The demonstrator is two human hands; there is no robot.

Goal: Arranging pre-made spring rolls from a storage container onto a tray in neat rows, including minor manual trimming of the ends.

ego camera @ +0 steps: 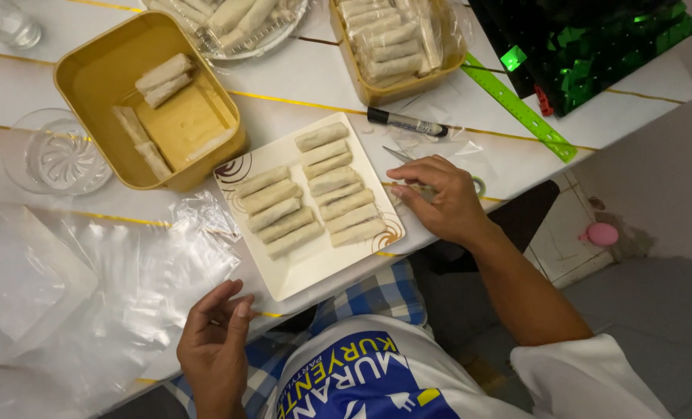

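A white square plate [307, 268] at the table's front edge carries two rows of several pale spring rolls [307, 194]. My right hand [439, 198] rests palm down on the table just right of the plate, its fingers curled over small items by a pair of scissors [398, 154]; whether it grips anything I cannot tell. My left hand [214, 341] hovers at the table's front edge, left of the plate, fingers loosely bent and holding nothing, next to crumpled clear plastic sheets [113, 287].
A yellow tub [105, 66] with a few rolls sits back left. A second yellow tub [396, 43] and a wrapped plate [233, 23] hold more rolls. A black marker [404, 122], green ruler [516, 105], glass dish [55, 151] and green sequined thing [586, 39] lie around.
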